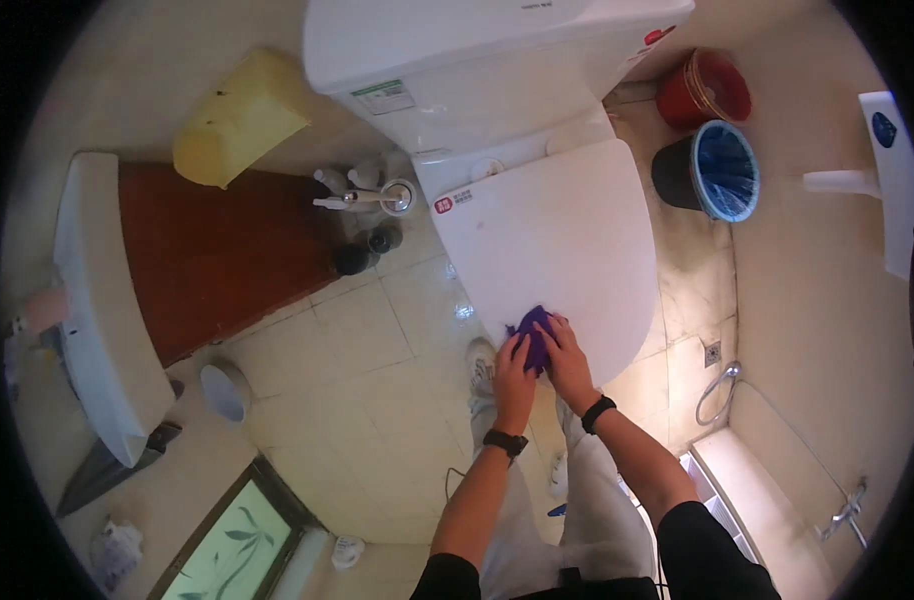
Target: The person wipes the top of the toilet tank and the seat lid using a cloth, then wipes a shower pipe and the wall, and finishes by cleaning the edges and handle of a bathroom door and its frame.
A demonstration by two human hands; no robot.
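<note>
Both of my hands hold a crumpled purple cloth (534, 338) at the front left edge of a white toilet lid (567, 235), which is down. My left hand (513, 378) grips the cloth's left side, fingers curled onto it. On its right side, my right hand (567, 360) has its fingers bent over the fabric. The cloth's underside is hidden. Behind the lid rises the white toilet tank (477, 70), with stickers on it.
A blue-lined bin (725, 175) and a red bucket (702, 90) stand right of the toilet. Bottles and a toilet brush holder (397, 197) are at its left, near a reddish-brown cabinet (227, 255). A shower hose (797, 420) hangs at the right wall.
</note>
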